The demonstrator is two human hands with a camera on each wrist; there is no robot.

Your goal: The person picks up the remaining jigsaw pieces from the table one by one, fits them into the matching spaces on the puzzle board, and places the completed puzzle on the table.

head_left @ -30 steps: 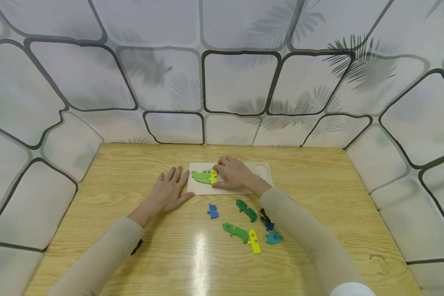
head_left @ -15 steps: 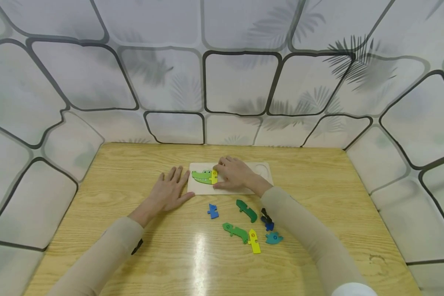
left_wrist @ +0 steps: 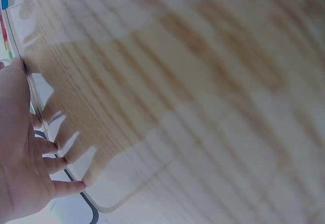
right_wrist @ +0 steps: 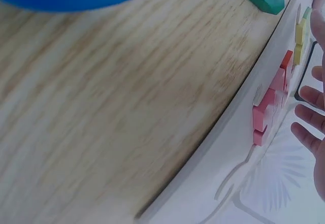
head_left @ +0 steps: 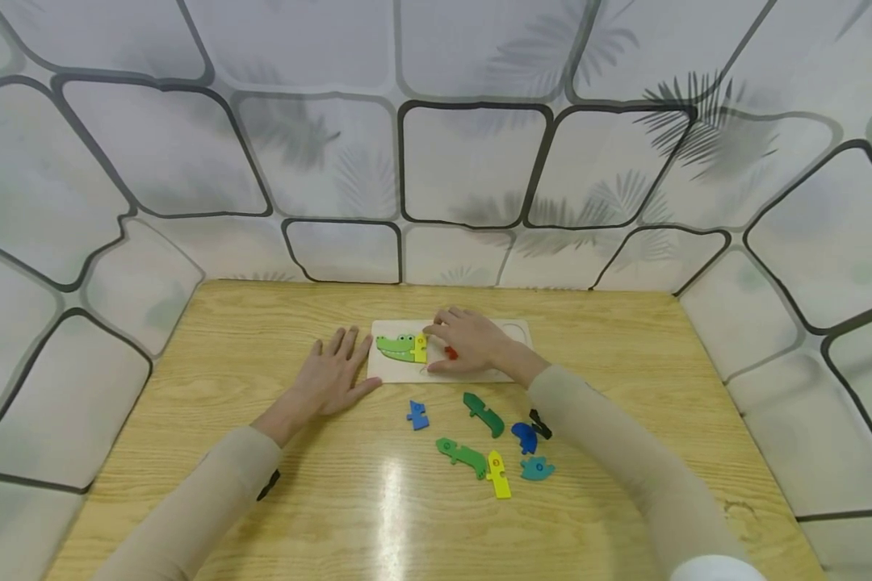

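Right hand [head_left: 472, 339]: over the board [head_left: 400, 374], fingers spread, nothing seen pinched. Yellow strip [head_left: 420, 349]: on the board's left half, just left of right thumb and index; contact unclear. Long axis runs near-to-far across the board. Right hand nearer. Left hand [head_left: 330, 375]: splayed at the board's left edge. Loose yellow piece [head_left: 499, 474]: on the board's near side, its circled mark illegible. No brand readable.
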